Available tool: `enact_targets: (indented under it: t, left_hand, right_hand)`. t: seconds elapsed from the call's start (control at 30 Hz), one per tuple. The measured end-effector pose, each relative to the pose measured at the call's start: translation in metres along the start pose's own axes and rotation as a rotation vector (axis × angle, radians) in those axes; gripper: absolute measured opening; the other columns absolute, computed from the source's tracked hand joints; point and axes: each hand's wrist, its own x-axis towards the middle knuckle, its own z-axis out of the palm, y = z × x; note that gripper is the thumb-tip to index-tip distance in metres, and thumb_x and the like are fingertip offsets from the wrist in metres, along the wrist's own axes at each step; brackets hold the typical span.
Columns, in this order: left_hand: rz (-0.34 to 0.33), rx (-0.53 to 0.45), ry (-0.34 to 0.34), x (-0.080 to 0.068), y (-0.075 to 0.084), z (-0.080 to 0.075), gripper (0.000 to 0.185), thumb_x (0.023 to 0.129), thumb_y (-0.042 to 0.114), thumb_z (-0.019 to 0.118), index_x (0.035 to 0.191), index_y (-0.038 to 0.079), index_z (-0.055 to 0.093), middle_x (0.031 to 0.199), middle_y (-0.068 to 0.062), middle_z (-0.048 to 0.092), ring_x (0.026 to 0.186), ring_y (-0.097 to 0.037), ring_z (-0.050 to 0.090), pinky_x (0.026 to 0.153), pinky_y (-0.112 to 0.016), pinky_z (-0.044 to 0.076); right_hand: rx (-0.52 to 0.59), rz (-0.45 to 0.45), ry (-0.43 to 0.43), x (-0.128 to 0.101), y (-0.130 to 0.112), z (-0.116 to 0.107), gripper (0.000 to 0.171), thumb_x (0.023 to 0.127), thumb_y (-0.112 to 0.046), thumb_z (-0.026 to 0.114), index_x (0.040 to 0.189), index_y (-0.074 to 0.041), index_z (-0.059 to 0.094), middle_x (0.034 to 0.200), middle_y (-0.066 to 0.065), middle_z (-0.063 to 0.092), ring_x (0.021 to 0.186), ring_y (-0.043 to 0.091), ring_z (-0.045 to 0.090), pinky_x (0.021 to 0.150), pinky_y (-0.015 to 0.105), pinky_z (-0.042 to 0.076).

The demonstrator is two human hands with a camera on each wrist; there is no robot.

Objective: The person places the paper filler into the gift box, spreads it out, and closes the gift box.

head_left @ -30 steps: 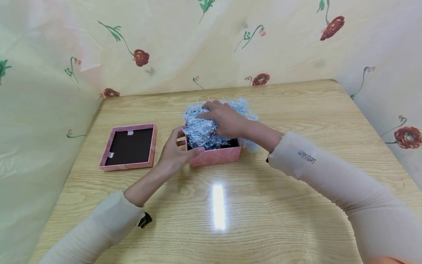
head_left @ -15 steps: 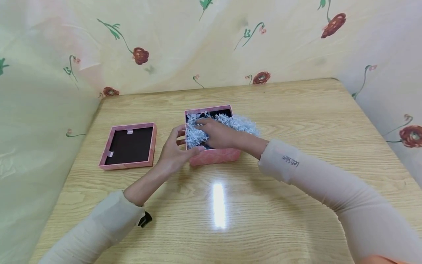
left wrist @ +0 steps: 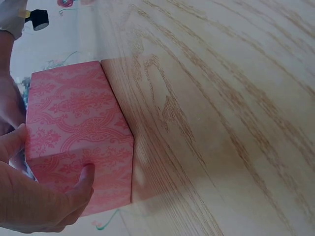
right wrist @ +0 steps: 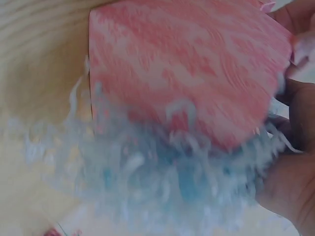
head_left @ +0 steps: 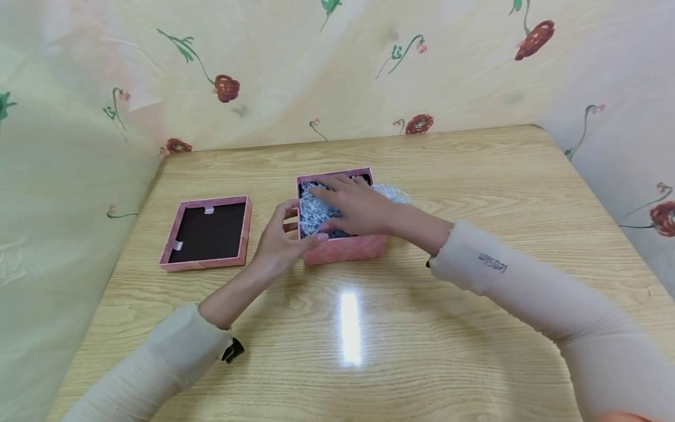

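Note:
A pink patterned box [head_left: 345, 251] with a dark inside stands lidless in the middle of the table. Pale blue shredded paper [head_left: 314, 217] fills its left part, and some spills over the right side. My left hand [head_left: 276, 243] holds the box at its near left corner, thumb by the rim. Fingers [left wrist: 81, 189] lie along the box's side in the left wrist view. My right hand [head_left: 364, 205] lies over the shredded paper inside the box, fingers spread and fairly straight. Blurred paper strands [right wrist: 157, 182] hang beside the box wall in the right wrist view.
The pink box lid [head_left: 208, 234], dark lining upward with two small white tabs, lies to the left of the box. Flower-printed sheeting [head_left: 285, 76] walls the wooden table [head_left: 422, 351] at the back and both sides.
My right hand brought a big clump of shredded paper down into the box, pushed it toward the left side, then drew back slightly with fingers spreading. The left hand stayed on the corner.

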Motion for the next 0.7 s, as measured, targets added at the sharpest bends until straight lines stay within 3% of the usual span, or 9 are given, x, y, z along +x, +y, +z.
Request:
enact_targets:
  t: [0.2, 0.47, 0.7]
  left_hand:
    - [-0.003, 0.005, -0.007, -0.002, 0.000, 0.000, 0.082, 0.081, 0.035, 0.078, 0.147, 0.022, 0.030, 0.144, -0.005, 0.038, 0.126, -0.029, 0.043, 0.096, -0.045, 0.047]
    - [-0.006, 0.008, 0.006, -0.001, 0.000, 0.001, 0.082, 0.081, 0.035, 0.078, 0.146, 0.022, 0.031, 0.144, -0.005, 0.038, 0.125, -0.029, 0.044, 0.095, -0.044, 0.048]
    - [-0.008, 0.014, 0.007, 0.000, 0.001, 0.002, 0.081, 0.082, 0.034, 0.078, 0.146, 0.022, 0.030, 0.144, -0.007, 0.038, 0.126, -0.029, 0.044, 0.095, -0.044, 0.048]
  right_hand:
    - [-0.101, -0.001, 0.049, -0.018, 0.007, -0.012, 0.080, 0.093, -0.052, 0.054, 0.155, -0.020, 0.016, 0.161, 0.006, 0.008, 0.147, 0.029, 0.009, 0.112, 0.062, 0.004]
    - [-0.101, 0.034, -0.095, -0.026, 0.018, 0.003, 0.072, 0.099, -0.054, 0.040, 0.156, -0.020, 0.011, 0.161, 0.009, -0.004, 0.146, 0.033, -0.007, 0.110, 0.062, -0.010]
    - [-0.094, 0.071, -0.161, -0.013, 0.011, 0.009, 0.067, 0.101, -0.055, 0.030, 0.155, -0.021, 0.012, 0.161, 0.010, -0.001, 0.146, 0.033, -0.004, 0.112, 0.058, -0.009]
